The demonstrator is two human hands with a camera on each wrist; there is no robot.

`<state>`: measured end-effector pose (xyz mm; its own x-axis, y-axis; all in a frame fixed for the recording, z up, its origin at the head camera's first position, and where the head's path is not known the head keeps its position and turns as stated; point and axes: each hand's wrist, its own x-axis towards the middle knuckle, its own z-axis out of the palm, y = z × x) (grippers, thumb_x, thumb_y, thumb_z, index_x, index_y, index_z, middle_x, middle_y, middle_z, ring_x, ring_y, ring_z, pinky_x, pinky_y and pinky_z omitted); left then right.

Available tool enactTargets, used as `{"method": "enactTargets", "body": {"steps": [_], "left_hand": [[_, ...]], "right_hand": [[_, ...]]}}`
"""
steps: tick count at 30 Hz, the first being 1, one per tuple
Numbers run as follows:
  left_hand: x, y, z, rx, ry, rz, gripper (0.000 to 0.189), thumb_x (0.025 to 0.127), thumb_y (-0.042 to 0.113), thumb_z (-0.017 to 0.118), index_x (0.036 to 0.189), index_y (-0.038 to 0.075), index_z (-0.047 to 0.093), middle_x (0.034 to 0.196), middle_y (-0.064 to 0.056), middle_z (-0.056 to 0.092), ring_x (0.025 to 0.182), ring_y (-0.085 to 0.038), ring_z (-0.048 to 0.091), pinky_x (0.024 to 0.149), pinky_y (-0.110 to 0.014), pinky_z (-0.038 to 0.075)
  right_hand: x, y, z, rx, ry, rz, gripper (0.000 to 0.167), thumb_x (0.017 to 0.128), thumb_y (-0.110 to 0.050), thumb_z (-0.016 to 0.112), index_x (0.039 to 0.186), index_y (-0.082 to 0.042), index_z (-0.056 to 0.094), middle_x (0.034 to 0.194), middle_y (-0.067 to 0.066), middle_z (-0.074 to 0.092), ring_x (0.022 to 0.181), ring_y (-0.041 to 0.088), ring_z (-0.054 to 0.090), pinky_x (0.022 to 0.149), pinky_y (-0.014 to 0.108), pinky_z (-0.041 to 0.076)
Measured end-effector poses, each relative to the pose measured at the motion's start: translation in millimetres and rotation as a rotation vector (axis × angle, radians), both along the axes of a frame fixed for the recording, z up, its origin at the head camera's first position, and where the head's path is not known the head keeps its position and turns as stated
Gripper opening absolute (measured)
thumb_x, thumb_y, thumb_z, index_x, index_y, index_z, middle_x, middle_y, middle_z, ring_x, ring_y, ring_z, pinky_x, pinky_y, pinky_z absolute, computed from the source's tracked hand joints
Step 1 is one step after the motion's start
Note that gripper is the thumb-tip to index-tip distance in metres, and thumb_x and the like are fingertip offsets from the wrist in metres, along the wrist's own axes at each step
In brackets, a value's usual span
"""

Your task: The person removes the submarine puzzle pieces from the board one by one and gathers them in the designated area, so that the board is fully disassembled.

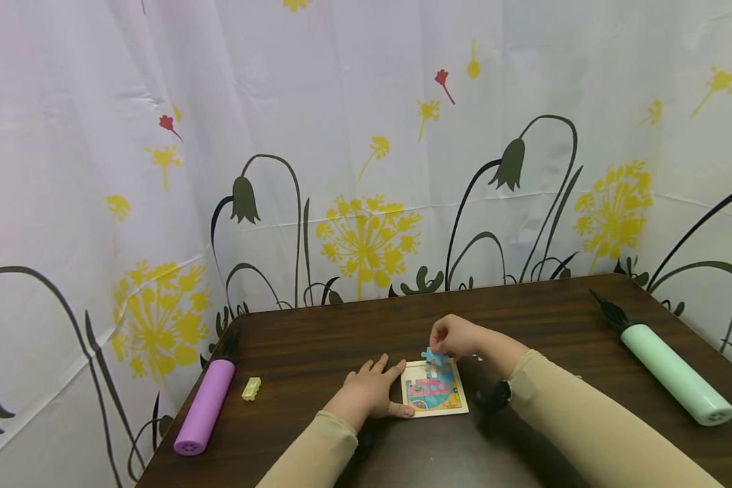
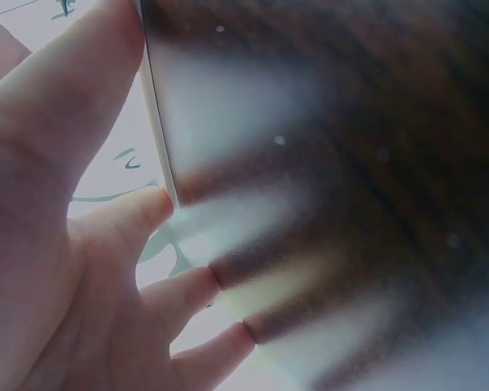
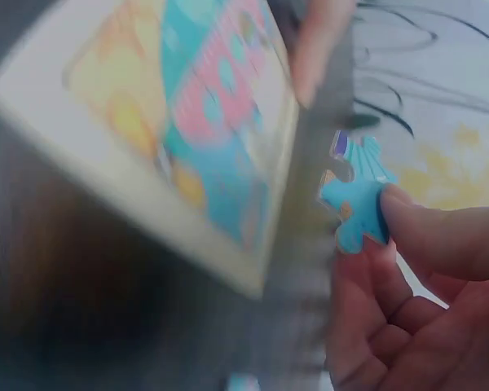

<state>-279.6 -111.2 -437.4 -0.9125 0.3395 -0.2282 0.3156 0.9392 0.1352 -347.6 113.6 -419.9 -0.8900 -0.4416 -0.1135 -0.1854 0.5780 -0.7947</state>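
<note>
A small square jigsaw puzzle in a pale wooden tray [image 1: 434, 412] lies on the dark table, partly filled with blue, pink and yellow pieces. My left hand [image 1: 369, 393] rests at the tray's left side, fingers spread, with the thumb by its near corner; the left wrist view has the fingertips touching the table and tray edge. Above the tray's far edge, my right hand [image 1: 455, 337] pinches a blue jigsaw piece [image 3: 360, 191] between thumb and fingers. That piece has a striped and purple corner. The tray is blurred in the right wrist view.
A yellow block [image 1: 251, 388] and a purple hand pump [image 1: 207, 407] lie at the left. On the right is a mint green hand pump [image 1: 677, 373]. A floral curtain [image 1: 366, 135] hangs behind the table [image 1: 317, 339]. One blurred bluish object [image 3: 243, 383] shows near the right hand.
</note>
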Motion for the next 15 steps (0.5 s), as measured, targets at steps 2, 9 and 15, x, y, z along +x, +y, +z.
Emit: {"method": "enactTargets", "body": {"steps": [2,9,15], "left_hand": [[0.8,1.0,1.4,0.004,-0.002,0.0,0.096,0.074,0.067,0.072,0.155,0.028,0.036,0.158,-0.012,0.03,0.14,-0.04,0.032,0.106,-0.061,0.031],[1.7,1.3,3.8,0.002,-0.007,-0.001,0.097,0.075,0.066,0.072,0.155,0.029,0.035,0.159,-0.012,0.029,0.14,-0.04,0.032,0.106,-0.061,0.03],[1.5,0.1,2.8,0.005,-0.01,0.0,0.096,0.075,0.066,0.072,0.155,0.028,0.035,0.159,-0.013,0.029,0.14,-0.041,0.032,0.106,-0.062,0.03]], "right_hand": [[-4.6,16.9,4.3,0.0,0.053,0.002,0.009,0.089,0.003,0.068,0.081,0.0,0.065,0.071,0.002,0.055,0.062,0.014,0.049,0.055,0.028,0.047],[-13.4,90.2,10.2,0.071,0.089,-0.012,0.008,0.083,0.007,0.065,0.077,0.002,0.067,0.071,0.001,0.059,0.068,0.014,0.051,0.063,0.029,0.044],[-13.7,132.4,-6.0,0.12,0.016,-0.092,0.011,0.081,0.009,0.062,0.076,0.0,0.066,0.073,0.002,0.059,0.071,0.016,0.052,0.067,0.031,0.044]]}}
